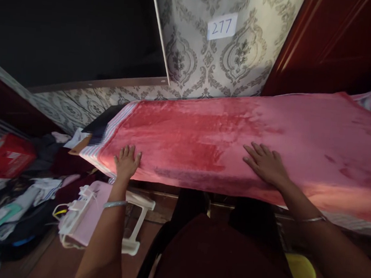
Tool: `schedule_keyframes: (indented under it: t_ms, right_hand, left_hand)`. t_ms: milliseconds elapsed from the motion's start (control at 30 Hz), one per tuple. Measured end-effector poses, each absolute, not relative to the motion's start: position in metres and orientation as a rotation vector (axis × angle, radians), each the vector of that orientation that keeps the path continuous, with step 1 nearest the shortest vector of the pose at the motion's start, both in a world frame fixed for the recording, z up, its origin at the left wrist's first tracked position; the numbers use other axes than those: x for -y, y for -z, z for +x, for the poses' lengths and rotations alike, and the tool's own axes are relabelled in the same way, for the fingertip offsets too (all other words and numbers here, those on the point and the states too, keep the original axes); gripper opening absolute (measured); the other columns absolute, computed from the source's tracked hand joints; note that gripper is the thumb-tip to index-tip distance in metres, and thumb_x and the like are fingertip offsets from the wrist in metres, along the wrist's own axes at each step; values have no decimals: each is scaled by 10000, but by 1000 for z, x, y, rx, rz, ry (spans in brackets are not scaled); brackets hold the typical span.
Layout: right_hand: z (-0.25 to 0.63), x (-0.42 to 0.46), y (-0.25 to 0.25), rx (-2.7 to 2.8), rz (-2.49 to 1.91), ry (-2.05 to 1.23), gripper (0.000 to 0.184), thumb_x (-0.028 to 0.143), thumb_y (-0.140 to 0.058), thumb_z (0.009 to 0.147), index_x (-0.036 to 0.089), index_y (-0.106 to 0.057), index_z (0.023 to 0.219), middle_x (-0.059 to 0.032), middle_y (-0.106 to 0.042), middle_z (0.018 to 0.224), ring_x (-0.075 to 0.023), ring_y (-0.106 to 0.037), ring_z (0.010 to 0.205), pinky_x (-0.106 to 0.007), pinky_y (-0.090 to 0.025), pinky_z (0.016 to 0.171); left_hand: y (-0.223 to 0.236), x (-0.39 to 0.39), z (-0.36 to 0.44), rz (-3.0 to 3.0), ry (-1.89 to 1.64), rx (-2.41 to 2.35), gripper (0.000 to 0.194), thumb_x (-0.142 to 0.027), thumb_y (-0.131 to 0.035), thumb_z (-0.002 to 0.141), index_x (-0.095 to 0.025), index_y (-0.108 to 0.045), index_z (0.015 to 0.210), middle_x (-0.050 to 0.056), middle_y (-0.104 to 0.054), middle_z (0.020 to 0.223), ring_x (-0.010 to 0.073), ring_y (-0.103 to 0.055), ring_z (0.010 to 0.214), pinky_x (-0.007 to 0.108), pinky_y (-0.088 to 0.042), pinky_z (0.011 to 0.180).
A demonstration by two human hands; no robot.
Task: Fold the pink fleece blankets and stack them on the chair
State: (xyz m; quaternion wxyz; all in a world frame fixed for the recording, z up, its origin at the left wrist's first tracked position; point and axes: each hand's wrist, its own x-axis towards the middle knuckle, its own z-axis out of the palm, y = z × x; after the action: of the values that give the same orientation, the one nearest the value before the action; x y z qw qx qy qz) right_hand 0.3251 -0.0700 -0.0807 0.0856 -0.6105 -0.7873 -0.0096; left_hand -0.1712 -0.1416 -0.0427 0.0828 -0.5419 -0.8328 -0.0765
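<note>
A long pink plush blanket [186,134] is spread over a low surface along the wall, with a striped cloth [118,118] showing under its left end. My left hand [127,163] rests flat near the blanket's left front edge, fingers apart. Farther right, my right hand [265,162] lies palm down on the blanket with its fingers spread. Neither hand grips anything. The pile looks darker red in the middle and paler toward the right. What supports the blanket is mostly hidden beneath it.
A large dark television screen [75,27] is at the upper left. A card reading 277 [222,26] sits on the patterned wallpaper [207,68]. A pink and white rack [91,211] stands at the lower left, beside piled clothes [15,215] and a red box [9,157].
</note>
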Motion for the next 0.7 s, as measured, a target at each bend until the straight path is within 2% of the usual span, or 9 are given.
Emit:
schedule_keyframes:
  t_ms: [167, 300, 500, 600, 700]
  right_hand:
    - [323, 70, 81, 2328, -1861, 0, 624, 543, -229, 995, 262, -424, 1517, -80, -318, 1618, -350, -293, 1464, -601, -295, 1131]
    - [322, 68, 85, 2313, -1833, 7, 620, 545, -229, 994, 278, -416, 1522, -78, -315, 1619, -357, -284, 1467, -626, -270, 1135]
    - [318, 68, 81, 2279, -1842, -48, 613, 559, -254, 994, 292, -420, 1520, -74, -311, 1621, -346, -261, 1482, -623, -253, 1145]
    - [316, 68, 79, 2256, -1855, -88, 599, 549, -293, 992, 290, -431, 1515, -70, -313, 1620, -331, -245, 1492, -603, -229, 1165]
    - [315, 68, 80, 2232, -1834, -85, 575, 528, -323, 991, 303, -441, 1507, -66, -327, 1614, -330, -246, 1492, -616, -222, 1166]
  left_hand:
    - [38, 143, -171, -1623, 239, 2472, 541, -392, -340, 1003, -182, -441, 1492, 178, -371, 1585, 333, -311, 1473, 629, -299, 1138]
    - [33, 142, -170, -1670, 172, 2440, 524, -372, -321, 991, -188, -496, 1450, 199, -447, 1529, 348, -334, 1454, 634, -361, 1086]
    - [27, 138, -176, -1729, 52, 2383, 432, -353, -380, 968, -252, -632, 1304, 141, -478, 1515, 361, -377, 1416, 631, -349, 1091]
    - [23, 124, -159, -1625, 95, 2430, 464, -357, -347, 982, -211, -590, 1350, 165, -492, 1498, 361, -392, 1415, 633, -338, 1103]
    - [20, 104, -109, -1741, 119, 2413, 534, -344, -321, 991, -113, -477, 1447, 221, -423, 1541, 350, -356, 1451, 631, -287, 1145]
